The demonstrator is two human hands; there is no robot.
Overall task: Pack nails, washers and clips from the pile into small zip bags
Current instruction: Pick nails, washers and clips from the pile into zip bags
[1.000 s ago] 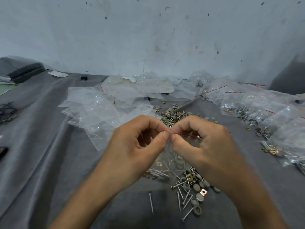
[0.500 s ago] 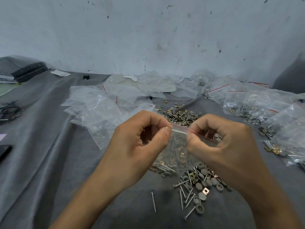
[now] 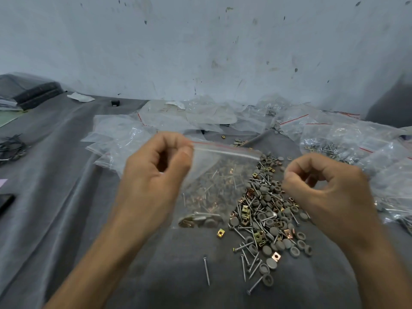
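Zip bag (image 3: 214, 186) hangs from the left hand (image 3: 153, 181), which pinches its top left corner between thumb and forefinger; a few nails, washers and a clip lie along its bottom edge. Its red-lined zip strip looks pressed flat, so this bag is probably sealed. The right hand (image 3: 323, 192) is clenched just beyond the bag's right corner, apart from it, with nothing visible in it. Filled bags (image 3: 334, 141) lie at the right of the grey tabletop (image 3: 66, 197). Much is left: the pile (image 3: 267, 219) below is large, one loose nail (image 3: 207, 270) lies beside it, and empty bags (image 3: 120, 139) wait at the left.
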